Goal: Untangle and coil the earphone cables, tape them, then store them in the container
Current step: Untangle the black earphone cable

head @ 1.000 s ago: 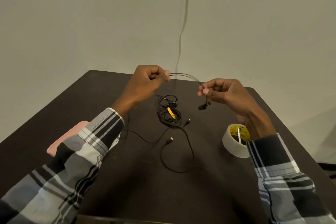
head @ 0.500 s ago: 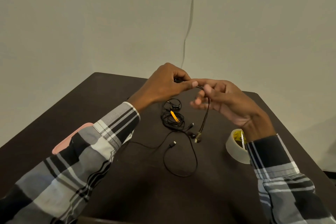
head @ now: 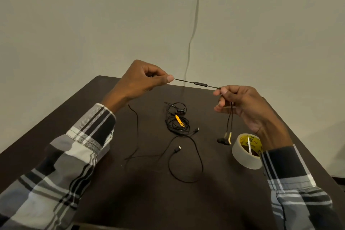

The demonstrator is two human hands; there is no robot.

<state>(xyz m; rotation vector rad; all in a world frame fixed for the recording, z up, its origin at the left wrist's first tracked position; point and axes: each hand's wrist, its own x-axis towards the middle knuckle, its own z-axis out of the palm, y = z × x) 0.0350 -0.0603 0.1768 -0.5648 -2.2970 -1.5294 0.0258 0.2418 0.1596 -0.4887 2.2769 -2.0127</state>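
Observation:
A black earphone cable (head: 200, 83) with an inline remote is stretched taut in the air between my hands. My left hand (head: 141, 80) pinches one end of the stretch between thumb and forefinger. My right hand (head: 239, 101) pinches the other end, and two strands hang down from it to gold-and-black earbuds (head: 225, 139) just above the table. The rest of this cable trails from my left hand down across the table (head: 134, 130). A second black cable lies in a tangled bundle with a yellow tie (head: 177, 120) at the table's middle. No container is in view.
A roll of clear tape (head: 246, 150) with a yellow core stands under my right wrist on the dark brown table (head: 130, 192). A loose cable loop (head: 186, 162) with a small plug lies in front of the bundle. A wall wire (head: 194, 30) hangs behind.
My hands, close together half a second ago, have drawn apart and pulled the cable straight. The earbuds now hang lower, near the tape roll.

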